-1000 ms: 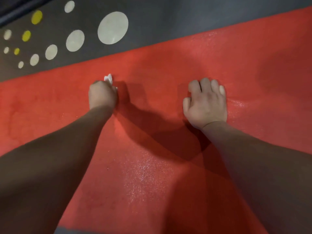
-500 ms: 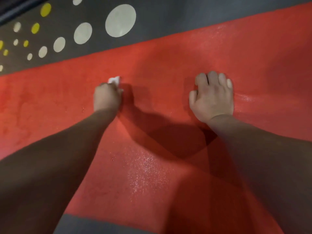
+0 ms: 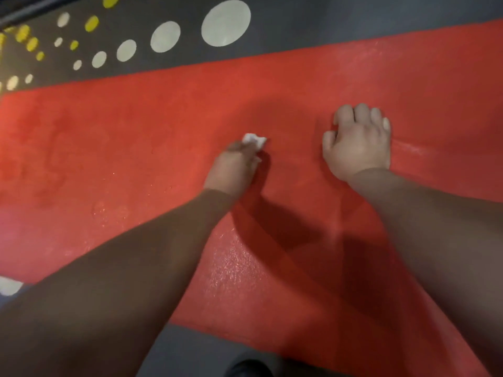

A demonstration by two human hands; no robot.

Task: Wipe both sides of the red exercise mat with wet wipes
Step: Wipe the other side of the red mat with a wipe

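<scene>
One red mat (image 3: 136, 131) is laid out on the floor (image 3: 353, 17). One wipe (image 3: 254, 141) is pinched by the left hand (image 3: 234, 170) mid-mat; the right hand (image 3: 356, 142) is pressed flat on the mat, its grip loose, nothing held.

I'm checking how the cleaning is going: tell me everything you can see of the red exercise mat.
The red exercise mat lies spread out on the dark grey floor, running across the view with both long edges showing. Its surface looks like finely textured foam or rubber, glinting wet near the middle, blotchy darker at the left. A low crease runs rightward from the right hand, which rests on it with bent fingers. The left hand presses a white wet wipe onto it.
</scene>
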